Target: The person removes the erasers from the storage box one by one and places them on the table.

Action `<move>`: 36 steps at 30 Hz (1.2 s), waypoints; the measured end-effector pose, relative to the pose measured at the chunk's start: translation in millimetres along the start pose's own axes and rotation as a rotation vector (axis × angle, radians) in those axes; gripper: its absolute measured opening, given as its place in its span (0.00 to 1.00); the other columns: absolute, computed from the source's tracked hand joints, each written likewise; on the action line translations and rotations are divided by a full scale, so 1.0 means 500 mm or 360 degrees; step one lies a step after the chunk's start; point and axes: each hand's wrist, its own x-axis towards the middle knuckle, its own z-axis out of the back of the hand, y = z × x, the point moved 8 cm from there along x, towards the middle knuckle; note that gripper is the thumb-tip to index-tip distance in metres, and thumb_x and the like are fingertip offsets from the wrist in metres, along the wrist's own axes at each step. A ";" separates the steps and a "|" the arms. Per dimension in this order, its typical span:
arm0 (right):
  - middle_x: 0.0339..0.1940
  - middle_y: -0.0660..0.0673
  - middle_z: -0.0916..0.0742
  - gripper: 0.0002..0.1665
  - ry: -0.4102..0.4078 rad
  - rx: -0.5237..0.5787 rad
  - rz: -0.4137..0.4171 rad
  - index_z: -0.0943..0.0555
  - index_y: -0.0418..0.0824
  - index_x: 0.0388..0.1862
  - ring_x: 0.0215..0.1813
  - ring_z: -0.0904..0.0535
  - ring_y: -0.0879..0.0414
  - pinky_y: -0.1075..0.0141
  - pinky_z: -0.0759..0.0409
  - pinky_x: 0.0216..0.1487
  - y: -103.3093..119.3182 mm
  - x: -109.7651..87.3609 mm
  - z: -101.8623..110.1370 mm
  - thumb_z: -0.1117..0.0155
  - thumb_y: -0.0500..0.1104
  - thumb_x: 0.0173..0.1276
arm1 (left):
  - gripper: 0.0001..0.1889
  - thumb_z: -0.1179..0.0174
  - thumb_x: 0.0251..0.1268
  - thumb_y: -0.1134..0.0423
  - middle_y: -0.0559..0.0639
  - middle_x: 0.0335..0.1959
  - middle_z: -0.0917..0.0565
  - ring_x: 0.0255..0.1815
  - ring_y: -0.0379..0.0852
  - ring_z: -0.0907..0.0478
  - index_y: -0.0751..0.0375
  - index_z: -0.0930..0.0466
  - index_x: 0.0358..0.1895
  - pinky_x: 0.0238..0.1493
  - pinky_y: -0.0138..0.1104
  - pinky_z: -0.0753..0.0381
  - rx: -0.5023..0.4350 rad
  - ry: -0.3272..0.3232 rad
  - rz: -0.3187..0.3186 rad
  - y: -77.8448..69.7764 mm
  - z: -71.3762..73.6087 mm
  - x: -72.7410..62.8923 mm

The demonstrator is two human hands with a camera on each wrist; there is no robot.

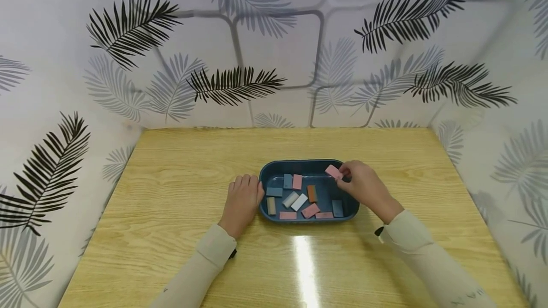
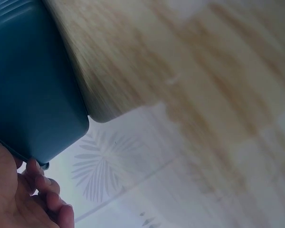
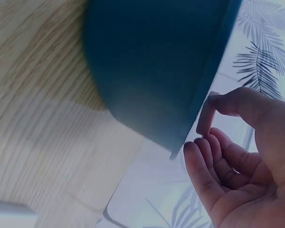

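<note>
A dark blue oval plastic tub (image 1: pixel 308 221) sits on the wooden table with several small rectangular blocks inside. At its left end my left hand (image 1: pixel 244 201) grips the rim, the thumb against the edge; in the left wrist view its curled fingers (image 2: pixel 52 199) meet the rim. Over the tub's right back corner, my right hand (image 1: pixel 364 184) pinches a pink block (image 1: pixel 333 171) between thumb and fingertips. From the right wrist that block (image 3: pixel 206 116) shows edge-on, above the rim. Lying in the tub are a white block (image 1: pixel 299 202), an orange block (image 1: pixel 311 193) and a blue block (image 1: pixel 337 208).
Other pink blocks (image 1: pixel 310 211) lie along the tub's front wall. A beige block (image 1: pixel 271 206) is at its left end. The wooden table (image 1: pixel 171 179) stretches around the tub, and leaf-patterned walls (image 1: pixel 278 51) enclose its back and sides.
</note>
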 end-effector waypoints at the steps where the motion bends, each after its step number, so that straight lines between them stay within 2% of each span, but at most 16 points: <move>1: 0.37 0.41 0.19 0.14 -0.0006 0.0003 -0.0017 0.21 0.34 0.40 0.38 0.21 0.50 0.57 0.22 0.39 -0.006 -0.003 0.005 0.34 0.42 0.58 | 0.10 0.52 0.69 0.57 0.49 0.26 0.34 0.28 0.47 0.39 0.60 0.30 0.34 0.31 0.38 0.39 -0.0002 -0.0003 -0.0003 -0.001 0.000 0.000; 9: 0.35 0.41 0.19 0.15 -0.0096 0.0022 -0.0062 0.21 0.34 0.39 0.36 0.23 0.49 0.56 0.24 0.38 -0.043 -0.028 0.040 0.36 0.45 0.60 | 0.10 0.52 0.69 0.58 0.50 0.25 0.34 0.27 0.48 0.39 0.61 0.30 0.33 0.29 0.38 0.40 0.0003 -0.0042 -0.0046 -0.008 0.003 -0.001; 24: 0.36 0.38 0.18 0.17 -0.0220 0.0039 -0.0268 0.21 0.31 0.40 0.37 0.22 0.47 0.53 0.25 0.38 -0.141 -0.094 0.069 0.37 0.45 0.61 | 0.10 0.52 0.69 0.59 0.50 0.26 0.33 0.29 0.49 0.37 0.61 0.30 0.33 0.31 0.39 0.39 -0.0050 -0.0009 0.0002 -0.002 0.007 -0.003; 36: 0.36 0.34 0.17 0.21 -0.0198 0.0059 -0.0478 0.22 0.28 0.42 0.36 0.21 0.45 0.52 0.24 0.36 -0.236 -0.157 0.069 0.39 0.47 0.64 | 0.10 0.53 0.69 0.58 0.50 0.27 0.33 0.30 0.50 0.37 0.61 0.31 0.33 0.33 0.40 0.39 -0.0070 0.0013 0.0001 -0.015 0.011 0.000</move>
